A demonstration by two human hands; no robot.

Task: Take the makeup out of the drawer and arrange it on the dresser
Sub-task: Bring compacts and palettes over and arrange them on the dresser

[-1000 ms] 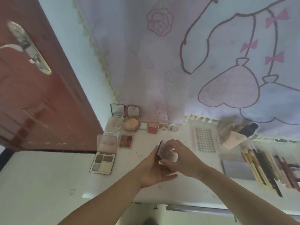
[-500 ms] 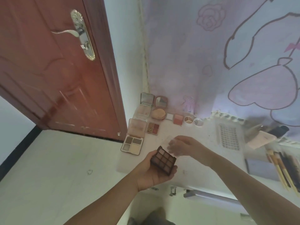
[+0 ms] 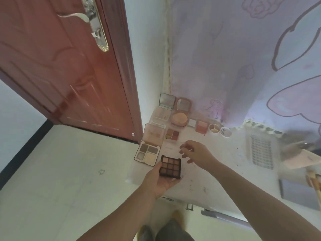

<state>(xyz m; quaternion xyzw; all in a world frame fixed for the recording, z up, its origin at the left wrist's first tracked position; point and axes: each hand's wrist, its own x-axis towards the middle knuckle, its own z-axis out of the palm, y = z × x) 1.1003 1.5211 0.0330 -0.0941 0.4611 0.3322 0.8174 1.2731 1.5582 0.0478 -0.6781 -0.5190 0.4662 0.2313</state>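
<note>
Head view, the only one given: much of the makeup already lies arranged on the white dresser surface (image 3: 217,171). At the back left stand two opened mirror compacts (image 3: 175,108), with a row of small pots and a blush pan (image 3: 201,126) trailing to their right, and nearer the front lie a small red quad (image 3: 172,134) and a four-pan palette (image 3: 149,151) with its clear lid raised. The left hand (image 3: 160,182) has its grip clamped on a dark nine-pan palette (image 3: 171,166), held face-up just beside the four-pan one over the front-left corner, not yet set down. The right hand (image 3: 196,153) hovers above the surface with fingers apart, holding nothing. Brushes and pencils (image 3: 314,181) sit at the far right edge (blurred). The drawer is barely in view below, so what remains inside cannot be told; I judge the task well advanced, with this palette at least left to place.
</note>
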